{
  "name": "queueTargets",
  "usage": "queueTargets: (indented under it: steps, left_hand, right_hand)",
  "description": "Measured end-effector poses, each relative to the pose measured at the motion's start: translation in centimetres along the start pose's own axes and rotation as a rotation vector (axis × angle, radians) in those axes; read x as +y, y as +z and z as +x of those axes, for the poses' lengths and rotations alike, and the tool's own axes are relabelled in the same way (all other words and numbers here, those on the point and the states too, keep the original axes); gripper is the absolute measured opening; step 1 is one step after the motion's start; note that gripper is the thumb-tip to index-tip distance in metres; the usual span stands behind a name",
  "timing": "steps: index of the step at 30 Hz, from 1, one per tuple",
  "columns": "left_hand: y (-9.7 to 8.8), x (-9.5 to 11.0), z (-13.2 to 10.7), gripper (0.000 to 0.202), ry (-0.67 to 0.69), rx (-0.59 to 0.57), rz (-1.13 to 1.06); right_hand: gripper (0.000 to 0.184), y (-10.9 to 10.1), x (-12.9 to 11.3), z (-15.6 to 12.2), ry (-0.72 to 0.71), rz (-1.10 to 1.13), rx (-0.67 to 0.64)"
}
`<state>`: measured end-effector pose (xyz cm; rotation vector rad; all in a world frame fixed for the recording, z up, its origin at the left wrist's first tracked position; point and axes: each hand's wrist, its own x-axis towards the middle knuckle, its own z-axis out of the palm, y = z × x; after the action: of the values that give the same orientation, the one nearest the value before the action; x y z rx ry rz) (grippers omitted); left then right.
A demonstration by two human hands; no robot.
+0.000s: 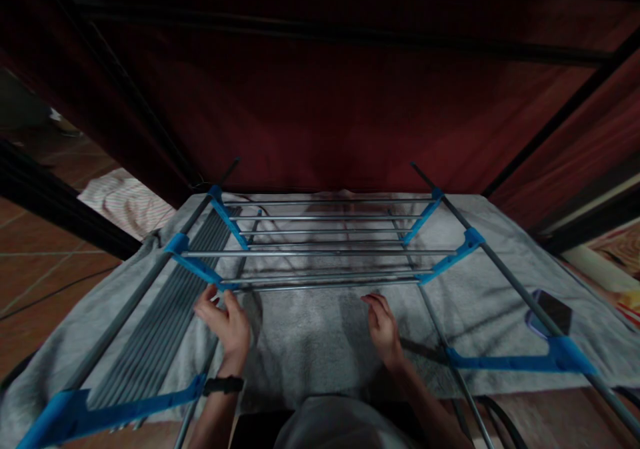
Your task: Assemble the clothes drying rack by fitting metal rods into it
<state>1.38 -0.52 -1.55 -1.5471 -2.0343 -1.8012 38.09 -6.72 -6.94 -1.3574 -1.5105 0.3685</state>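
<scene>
A folding clothes-drying rack [320, 253] of grey metal rods and blue plastic joints stands over a grey towel [310, 335] spread on the floor. My left hand [225, 319] rests at the rack's near rod beside a blue joint, its fingers curled toward the rod; a dark watch sits on that wrist. My right hand [383, 325] lies on the towel just below the near rods, fingers loosely extended and holding nothing. A bundle of loose grey rods [160, 322] lies along the rack's left side.
A dark phone [550, 312] lies on the towel at the right, by the rack's side rail. Dark red curtains hang behind. A striped cloth [127, 199] lies on the tiled floor at the left. A black cable curls at the bottom right.
</scene>
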Motion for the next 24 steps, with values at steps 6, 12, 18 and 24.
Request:
queueTargets:
  steps: [6, 12, 18, 24]
  left_hand:
    - [0.3, 6.0, 0.0, 0.03, 0.483, -0.017, 0.102]
    - [2.0, 12.6, 1.9, 0.044, 0.878, -0.127, 0.168]
    - [4.2, 15.9, 4.5, 0.025, 1.055, -0.316, 0.262]
    - [4.4, 16.3, 6.1, 0.025, 1.061, -0.342, 0.277]
  right_hand:
    - [0.02, -5.1, -0.2, 3.4, 0.187, -0.052, 0.371]
    - [0.052, -10.1, 0.5, 7.5, 0.296, -0.09, 0.75]
    - [0.067, -12.8, 0.8, 11.8, 0.25, -0.045, 0.634]
    - [0.053, -12.7, 0.5, 14.1, 0.287, -0.004, 0.616]
